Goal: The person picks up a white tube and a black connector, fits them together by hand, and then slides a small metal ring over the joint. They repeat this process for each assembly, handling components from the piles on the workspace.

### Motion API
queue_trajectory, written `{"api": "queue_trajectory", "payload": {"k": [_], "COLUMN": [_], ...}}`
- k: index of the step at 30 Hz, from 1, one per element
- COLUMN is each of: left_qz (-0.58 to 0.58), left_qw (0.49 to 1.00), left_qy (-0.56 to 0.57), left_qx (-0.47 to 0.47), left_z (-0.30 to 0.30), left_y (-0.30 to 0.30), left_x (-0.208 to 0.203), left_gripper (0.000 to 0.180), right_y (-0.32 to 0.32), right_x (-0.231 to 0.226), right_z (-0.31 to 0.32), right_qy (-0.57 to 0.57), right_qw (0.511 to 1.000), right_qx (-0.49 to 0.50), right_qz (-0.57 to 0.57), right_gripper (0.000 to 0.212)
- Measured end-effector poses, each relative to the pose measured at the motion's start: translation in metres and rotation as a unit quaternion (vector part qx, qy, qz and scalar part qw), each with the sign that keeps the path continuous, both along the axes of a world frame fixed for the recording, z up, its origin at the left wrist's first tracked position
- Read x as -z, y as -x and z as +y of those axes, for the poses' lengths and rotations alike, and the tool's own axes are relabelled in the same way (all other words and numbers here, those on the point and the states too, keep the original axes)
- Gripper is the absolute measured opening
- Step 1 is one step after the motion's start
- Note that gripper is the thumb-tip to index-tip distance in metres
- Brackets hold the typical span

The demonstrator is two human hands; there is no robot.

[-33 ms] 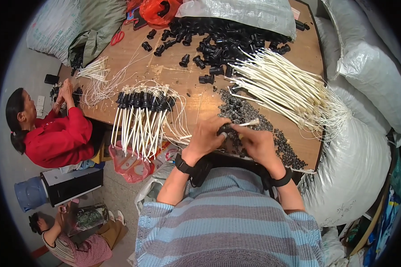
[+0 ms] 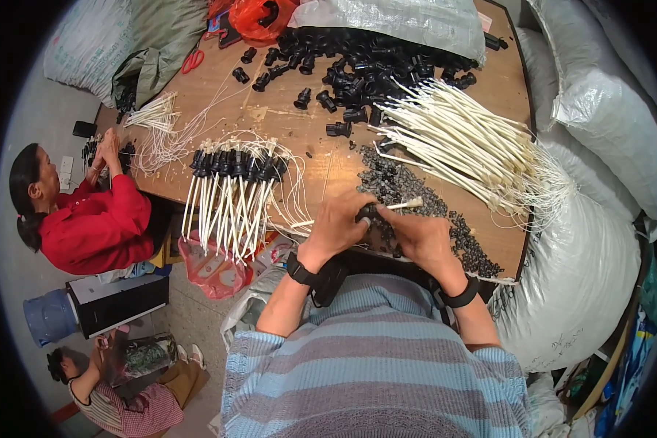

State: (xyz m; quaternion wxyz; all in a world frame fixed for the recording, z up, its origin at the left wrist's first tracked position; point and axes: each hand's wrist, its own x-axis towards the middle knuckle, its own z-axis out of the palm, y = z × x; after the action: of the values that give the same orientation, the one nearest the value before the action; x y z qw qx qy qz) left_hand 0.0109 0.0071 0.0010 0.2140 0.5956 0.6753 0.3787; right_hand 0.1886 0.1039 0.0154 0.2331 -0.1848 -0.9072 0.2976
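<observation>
Hands basically together at the bench (image 2: 325, 157) edge: left hand (image 2: 339, 219) clamped on a black plastic part (image 2: 369, 212), right hand (image 2: 425, 237) up against it, can't tell its grip. White tube (image 2: 407, 204) poking out, black bits (image 2: 478, 252) piled around.

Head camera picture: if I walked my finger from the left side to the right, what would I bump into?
Blue jug → small pile of white sticks → row of black-and-white pieces → left hand → right hand → big pale sack.
</observation>
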Motion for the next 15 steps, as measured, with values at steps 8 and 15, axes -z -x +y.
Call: {"api": "queue_trajectory", "payload": {"k": [8, 15], "left_qz": [0.117, 0.18], "left_qw": [0.992, 0.98], "left_qy": [-0.049, -0.072], "left_qx": [0.004, 0.034], "left_z": [0.002, -0.011], "left_y": [-0.022, -0.021], "left_x": [-0.006, -0.004], "left_gripper": [0.029, 0.02], "right_y": [0.006, 0.006], "right_x": [-0.002, 0.012], "right_z": [0.017, 0.005], "right_qy": [0.272, 0.394], "right_qw": [0.951, 0.908], "right_qx": [0.046, 0.029], "right_qz": [-0.142, -0.142], "right_gripper": [0.019, 0.02]}}
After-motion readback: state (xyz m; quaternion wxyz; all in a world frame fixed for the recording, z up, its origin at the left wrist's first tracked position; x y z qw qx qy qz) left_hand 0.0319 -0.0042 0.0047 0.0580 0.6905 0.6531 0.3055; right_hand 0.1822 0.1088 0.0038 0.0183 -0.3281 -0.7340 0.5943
